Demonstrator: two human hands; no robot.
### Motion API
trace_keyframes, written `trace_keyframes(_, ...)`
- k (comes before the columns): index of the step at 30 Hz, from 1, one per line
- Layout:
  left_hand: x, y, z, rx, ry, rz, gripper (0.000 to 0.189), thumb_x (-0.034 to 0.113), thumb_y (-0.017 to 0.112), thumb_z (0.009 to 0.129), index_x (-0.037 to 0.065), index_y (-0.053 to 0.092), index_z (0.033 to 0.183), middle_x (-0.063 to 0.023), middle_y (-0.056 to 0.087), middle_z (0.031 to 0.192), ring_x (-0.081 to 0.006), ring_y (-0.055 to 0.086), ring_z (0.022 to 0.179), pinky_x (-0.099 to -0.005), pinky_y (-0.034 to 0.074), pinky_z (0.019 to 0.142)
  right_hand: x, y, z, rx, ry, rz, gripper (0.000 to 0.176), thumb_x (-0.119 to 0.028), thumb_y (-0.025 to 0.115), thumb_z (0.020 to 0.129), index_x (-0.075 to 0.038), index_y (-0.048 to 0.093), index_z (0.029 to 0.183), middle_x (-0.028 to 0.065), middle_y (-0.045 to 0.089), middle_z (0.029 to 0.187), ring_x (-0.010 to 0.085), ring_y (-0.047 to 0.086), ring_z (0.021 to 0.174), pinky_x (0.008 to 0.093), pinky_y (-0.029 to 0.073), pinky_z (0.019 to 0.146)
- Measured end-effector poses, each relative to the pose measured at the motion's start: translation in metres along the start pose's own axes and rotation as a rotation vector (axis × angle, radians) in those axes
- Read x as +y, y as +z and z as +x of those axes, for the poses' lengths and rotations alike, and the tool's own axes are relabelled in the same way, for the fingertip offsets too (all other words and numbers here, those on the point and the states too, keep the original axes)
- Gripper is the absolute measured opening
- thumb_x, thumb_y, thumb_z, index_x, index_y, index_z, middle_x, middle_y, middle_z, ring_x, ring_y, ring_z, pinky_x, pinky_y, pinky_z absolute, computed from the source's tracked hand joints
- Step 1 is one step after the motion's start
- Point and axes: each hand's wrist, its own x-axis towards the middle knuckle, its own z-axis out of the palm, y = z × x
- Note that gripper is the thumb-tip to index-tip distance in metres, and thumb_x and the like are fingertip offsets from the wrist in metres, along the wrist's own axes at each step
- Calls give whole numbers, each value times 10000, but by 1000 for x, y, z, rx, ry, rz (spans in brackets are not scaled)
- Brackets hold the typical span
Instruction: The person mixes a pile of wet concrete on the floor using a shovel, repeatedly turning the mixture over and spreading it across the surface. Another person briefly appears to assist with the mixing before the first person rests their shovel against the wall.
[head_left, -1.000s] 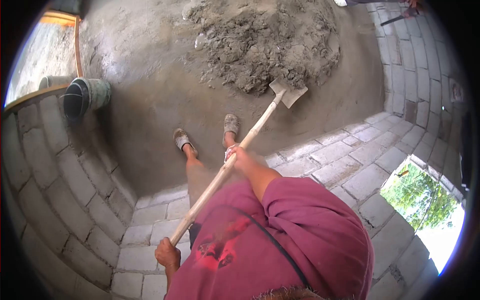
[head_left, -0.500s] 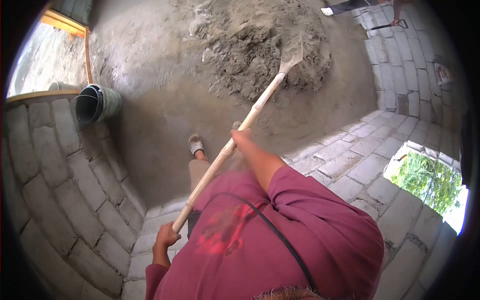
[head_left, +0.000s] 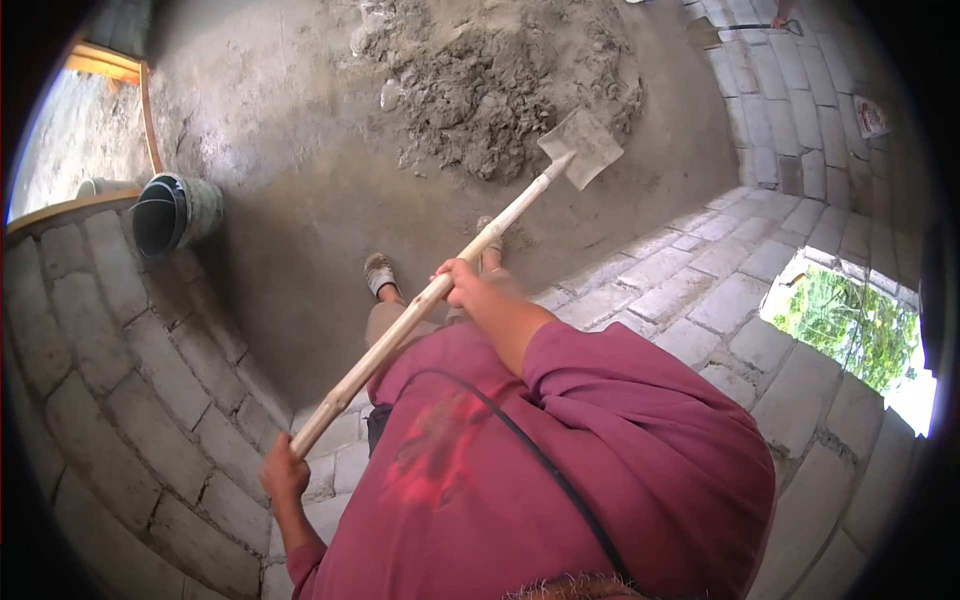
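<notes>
A shovel point(head_left: 400, 325) with a long, pale wooden handle runs diagonally across the view. Near the end of the handle, my left hand point(head_left: 285, 468) is wrapped round the wood. My right hand point(head_left: 460, 282) grips the shaft around its middle, in front of my body. The flat metal blade point(head_left: 582, 148), smeared with grey, overlaps the lower right edge of a heap of wet grey mortar point(head_left: 500, 85). No load shows on the blade's face.
Two nested buckets point(head_left: 178, 215) stand at the left by a block wall point(head_left: 130, 350). Another block wall point(head_left: 690, 290) with a window opening point(head_left: 850, 325) runs along the right. At the top right, another person's hand point(head_left: 779, 22) holds a second shovel point(head_left: 750, 27). My feet are on the grey floor point(head_left: 300, 260).
The shovel blade has come back from the heap toward me and turned, its face now showing. My left hand has moved left and my right hand slightly left. The other person's leg has mostly left view.
</notes>
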Motion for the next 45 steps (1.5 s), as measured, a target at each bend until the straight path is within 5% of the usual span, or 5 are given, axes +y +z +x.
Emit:
trace_keyframes(8, 100, -21, -90, 169, -90, 373, 134, 53, 676, 739, 106, 593, 829, -122, 652, 783, -378, 663, 754, -513, 506, 663, 37, -75, 64, -95, 332, 124, 160, -99, 600, 764, -22, 515, 875, 141, 562, 833, 295, 586, 760, 458, 540, 812)
trace_keyframes(17, 292, 49, -88, 38, -100, 217, 133, 94, 680, 743, 124, 603, 846, -96, 672, 784, -337, 687, 740, -477, 535, 668, -151, -178, 107, 78, 182, -44, 238, -39, 594, 758, -21, 512, 980, 146, 555, 859, 301, 603, 780, 446, 551, 769)
trace_keyframes(31, 306, 115, -141, -249, -135, -121, 227, 118, 662, 776, 125, 666, 1003, -169, 738, 894, -388, 712, 862, -513, 542, 792, -175, -209, 79, 137, 0, -378, 258, -51, 634, 738, 72, 597, 962, 200, 619, 863, 329, 671, 776, 460, 576, 740)
trace_keyframes(34, 302, 115, -119, -305, 0, -243, 299, 175, 694, 756, 123, 675, 1050, -192, 732, 915, -416, 695, 906, -528, 539, 820, -196, -189, 53, 258, -363, -607, 379, -95, 705, 745, 144, 615, 1025, 231, 671, 954, 337, 702, 849, 448, 577, 732)
trace_keyframes(45, 226, 83, -26, -186, 253, -120, 320, 178, 708, 731, 135, 674, 1047, -146, 723, 1018, -378, 680, 993, -510, 542, 851, -196, -135, -59, 512, -810, -631, 625, -145, 800, 726, 128, 481, 1189, 237, 659, 1036, 310, 706, 868, 403, 571, 674)
